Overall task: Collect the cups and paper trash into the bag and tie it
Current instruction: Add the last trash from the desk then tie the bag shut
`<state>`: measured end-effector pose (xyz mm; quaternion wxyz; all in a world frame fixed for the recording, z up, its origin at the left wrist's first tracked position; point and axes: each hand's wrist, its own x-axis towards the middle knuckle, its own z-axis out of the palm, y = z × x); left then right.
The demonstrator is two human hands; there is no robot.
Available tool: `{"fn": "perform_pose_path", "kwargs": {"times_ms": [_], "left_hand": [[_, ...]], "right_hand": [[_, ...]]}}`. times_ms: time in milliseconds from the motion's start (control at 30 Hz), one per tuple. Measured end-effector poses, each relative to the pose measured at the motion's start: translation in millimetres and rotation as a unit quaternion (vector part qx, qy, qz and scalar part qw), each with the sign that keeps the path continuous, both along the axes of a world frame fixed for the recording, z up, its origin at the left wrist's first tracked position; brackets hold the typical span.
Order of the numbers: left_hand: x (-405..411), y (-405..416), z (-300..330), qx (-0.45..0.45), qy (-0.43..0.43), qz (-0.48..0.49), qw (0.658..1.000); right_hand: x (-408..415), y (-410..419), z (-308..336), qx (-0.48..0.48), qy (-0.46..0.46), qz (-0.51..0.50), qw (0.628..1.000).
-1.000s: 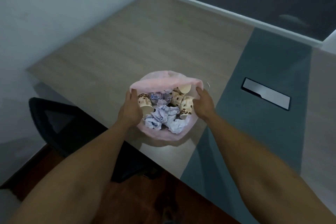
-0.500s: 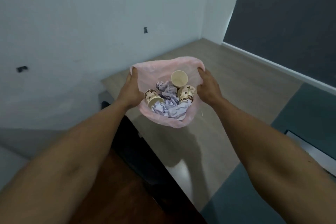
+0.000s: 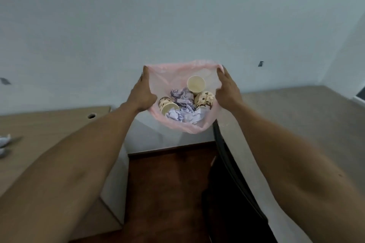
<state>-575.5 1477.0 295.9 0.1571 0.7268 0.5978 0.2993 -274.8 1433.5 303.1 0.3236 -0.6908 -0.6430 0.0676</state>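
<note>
I hold a thin pink plastic bag (image 3: 183, 127) in the air in front of a white wall, its mouth spread wide. My left hand (image 3: 142, 92) grips the left rim and my right hand (image 3: 227, 89) grips the right rim. Inside lie three spotted paper cups, one on the left (image 3: 167, 104), one at the back showing its cream inside (image 3: 196, 84), one on the right (image 3: 204, 99). Crumpled white and lilac paper (image 3: 184, 109) fills the space between them. The bag's bottom hangs free above a gap between two desks.
A wooden desk (image 3: 49, 124) with a round cable hole (image 3: 91, 115) lies to the left, with crumpled paper (image 3: 5, 142) at its far left edge. Another desk (image 3: 296, 116) lies to the right, with a dark chair (image 3: 233, 193) beside it. Dark red floor (image 3: 166, 183) shows below.
The bag has been lifted off the right-hand table and carried left, and my view has swung left. Both hands keep their grip on the rim.
</note>
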Motion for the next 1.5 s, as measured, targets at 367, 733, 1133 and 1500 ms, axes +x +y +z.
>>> {"fn": "perform_pose_path", "kwargs": {"times_ms": [367,733,1133,1500], "left_hand": [[-295,-60,-42,-0.034,0.014,0.141,0.989],[-463,-100,-107,-0.087,-0.001,0.251,0.964],[-580,-5,-141,-0.125,0.001,0.274,0.954],[-664,106,-157,-0.11,0.001,0.191,0.975]], "right_hand": [[-310,34,-53,-0.054,0.037,0.148,0.987],[-495,59,-112,-0.095,0.032,0.277,0.956],[-617,186,-152,-0.138,0.023,0.311,0.94],[-680,256,-149,-0.122,0.029,0.262,0.957]]}}
